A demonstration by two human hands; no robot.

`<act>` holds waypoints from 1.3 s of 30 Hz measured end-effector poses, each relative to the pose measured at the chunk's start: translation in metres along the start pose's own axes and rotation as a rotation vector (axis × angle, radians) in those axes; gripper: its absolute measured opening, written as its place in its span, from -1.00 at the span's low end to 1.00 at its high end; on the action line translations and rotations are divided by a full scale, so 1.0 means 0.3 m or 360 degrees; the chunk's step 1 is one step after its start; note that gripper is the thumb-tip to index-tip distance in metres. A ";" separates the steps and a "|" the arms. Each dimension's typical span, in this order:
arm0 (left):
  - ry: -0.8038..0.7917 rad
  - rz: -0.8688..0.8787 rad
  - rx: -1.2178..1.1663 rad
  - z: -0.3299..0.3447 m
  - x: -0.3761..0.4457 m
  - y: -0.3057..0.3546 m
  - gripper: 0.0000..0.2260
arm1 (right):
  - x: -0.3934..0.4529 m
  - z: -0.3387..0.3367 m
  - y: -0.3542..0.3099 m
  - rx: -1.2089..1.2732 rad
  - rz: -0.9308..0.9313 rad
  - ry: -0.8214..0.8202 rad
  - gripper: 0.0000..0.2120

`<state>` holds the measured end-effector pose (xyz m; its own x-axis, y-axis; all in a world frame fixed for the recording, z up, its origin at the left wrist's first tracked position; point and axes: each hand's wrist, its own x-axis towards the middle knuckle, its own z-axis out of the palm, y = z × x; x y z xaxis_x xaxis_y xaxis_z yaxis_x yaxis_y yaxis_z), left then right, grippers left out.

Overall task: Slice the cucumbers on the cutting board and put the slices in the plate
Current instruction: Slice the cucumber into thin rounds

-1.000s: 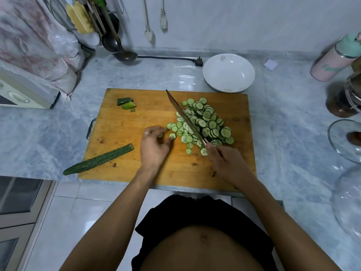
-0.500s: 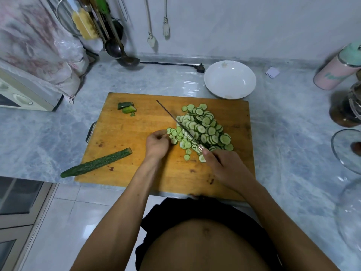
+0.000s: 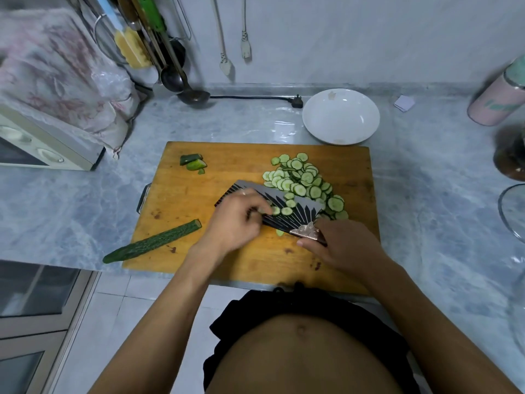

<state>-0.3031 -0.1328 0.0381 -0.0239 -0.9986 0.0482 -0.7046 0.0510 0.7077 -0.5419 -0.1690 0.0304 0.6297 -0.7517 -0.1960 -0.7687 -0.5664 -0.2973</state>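
While tilted almost flat over the middle of the wooden cutting board [image 3: 199,260], cleaver [image 3: 277,204] shows its broad patterned face upward, gripped at the handle end by right hand [image 3: 345,245], fingers curled around it. Left hand [image 3: 234,220] over the near half of the blade, fingers bent and fingertips [image 3: 260,211] touching a few cucumber slices [image 3: 305,182] on the steel; whether pinching one or only pushing, cannot tell through the blur. Most slices heaped on the board just beyond and to the right of the blade, a few resting on the blade itself, one peeking from under its near edge. Uncut half cucumber [image 3: 152,241] lying diagonally at the board's left front corner, its tip hanging past the edge over the marble counter [image 3: 71,211]. Cut-off end pieces [image 3: 193,162] near the board's far left. White plate [image 3: 341,116] behind the board's far right corner, apart from the pile, holding no slices. Ladle [image 3: 193,95] and other utensils against the wall at the back left, a black plug and cord [image 3: 295,100] between ladle and plate, a pink bottle [image 3: 497,100] at the far right
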 end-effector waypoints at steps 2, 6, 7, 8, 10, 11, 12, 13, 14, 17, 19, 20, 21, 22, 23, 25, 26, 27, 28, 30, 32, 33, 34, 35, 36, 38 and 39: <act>-0.0193 -0.0021 0.0180 0.024 0.010 0.009 -0.65 | -0.007 0.008 -0.013 0.0069 -0.0014 0.0015 -0.53; -0.0483 -0.0028 0.0428 0.041 0.060 0.025 -0.55 | -0.021 0.012 -0.036 0.0062 -0.0002 0.0028 -0.52; -0.0543 -0.0036 0.0433 0.042 0.075 0.026 -0.53 | -0.021 0.013 -0.040 0.0057 -0.0003 0.0036 -0.53; -0.0575 -0.0044 0.0412 0.042 0.089 0.024 -0.52 | -0.019 0.014 -0.042 0.0060 -0.0003 0.0048 -0.54; -0.0524 -0.0048 0.0355 0.035 0.107 0.021 -0.54 | -0.014 0.017 -0.040 0.0078 -0.0007 0.0060 -0.54; -0.0434 -0.0027 0.0333 0.026 0.111 0.021 -0.57 | -0.014 0.019 -0.037 0.0091 -0.0011 0.0063 -0.54; -0.0326 -0.0002 0.0319 0.015 0.112 0.023 -0.60 | -0.014 0.021 -0.033 0.0107 -0.0009 0.0070 -0.53; -0.0227 0.0007 0.0328 0.002 0.109 0.027 -0.65 | -0.016 0.020 -0.028 0.0121 -0.0001 0.0082 -0.53; -0.0168 -0.0010 0.0370 -0.011 0.103 0.032 -0.68 | -0.019 0.021 -0.024 0.0131 0.0008 0.0095 -0.52; -0.0185 -0.0109 0.0510 -0.028 0.073 0.036 -0.71 | -0.026 0.021 -0.019 0.0155 0.0031 0.0117 -0.51; -0.0211 -0.0099 0.0527 -0.022 0.065 0.035 -0.69 | -0.029 0.027 -0.020 0.0190 0.0013 0.0143 -0.50; -0.0246 -0.0084 0.0552 -0.017 0.067 0.034 -0.66 | -0.029 0.030 -0.023 0.0207 -0.0004 0.0158 -0.50; -0.0301 -0.0072 0.0576 -0.010 0.073 0.032 -0.62 | -0.030 0.033 -0.028 0.0221 -0.0015 0.0162 -0.51; -0.0377 -0.0067 0.0586 -0.001 0.083 0.028 -0.58 | -0.030 0.036 -0.032 0.0230 -0.0019 0.0151 -0.53; -0.0457 -0.0067 0.0589 0.008 0.094 0.023 -0.56 | -0.031 0.038 -0.036 0.0223 -0.0017 0.0131 -0.54; -0.0590 -0.0085 0.0571 0.026 0.112 0.017 -0.52 | -0.033 0.038 -0.042 0.0193 -0.0014 0.0092 -0.54; -0.0614 -0.0106 0.0535 0.034 0.117 0.015 -0.49 | -0.034 0.038 -0.041 0.0187 -0.0010 0.0085 -0.54; -0.0594 -0.0116 0.0479 0.038 0.120 0.014 -0.47 | -0.035 0.036 -0.040 0.0190 -0.0004 0.0090 -0.54; -0.0532 -0.0095 0.0412 0.038 0.119 0.017 -0.47 | -0.038 0.036 -0.036 0.0204 0.0001 0.0102 -0.54; -0.0416 0.0042 0.0255 0.037 0.104 0.028 -0.50 | -0.044 0.036 -0.028 0.0250 0.0021 0.0128 -0.54; -0.0453 0.0206 0.0163 0.040 0.087 0.041 -0.54 | -0.048 0.037 -0.022 0.0286 0.0035 0.0152 -0.53; -0.0494 0.0235 0.0175 0.044 0.084 0.049 -0.56 | -0.048 0.037 -0.021 0.0291 0.0033 0.0161 -0.53; -0.0524 0.0226 0.0221 0.050 0.088 0.057 -0.56 | -0.048 0.036 -0.022 0.0288 0.0031 0.0161 -0.53; -0.0548 0.0208 0.0284 0.057 0.096 0.064 -0.57 | -0.049 0.032 -0.024 0.0277 0.0026 0.0153 -0.53; -0.0573 0.0184 0.0369 0.063 0.108 0.070 -0.57 | -0.051 0.030 -0.028 0.0264 0.0018 0.0142 -0.54; -0.0650 0.0139 0.0523 0.075 0.133 0.076 -0.56 | -0.060 0.025 -0.039 0.0246 -0.0010 0.0129 -0.56; -0.0711 0.0111 0.0575 0.081 0.144 0.077 -0.55 | -0.064 0.023 -0.044 0.0235 -0.0024 0.0129 -0.56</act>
<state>-0.3375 -0.1753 0.0395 -0.3208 -0.9073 -0.2717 -0.8861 0.1862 0.4245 -0.5432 -0.1447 0.0316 0.6253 -0.7717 -0.1162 -0.7306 -0.5265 -0.4347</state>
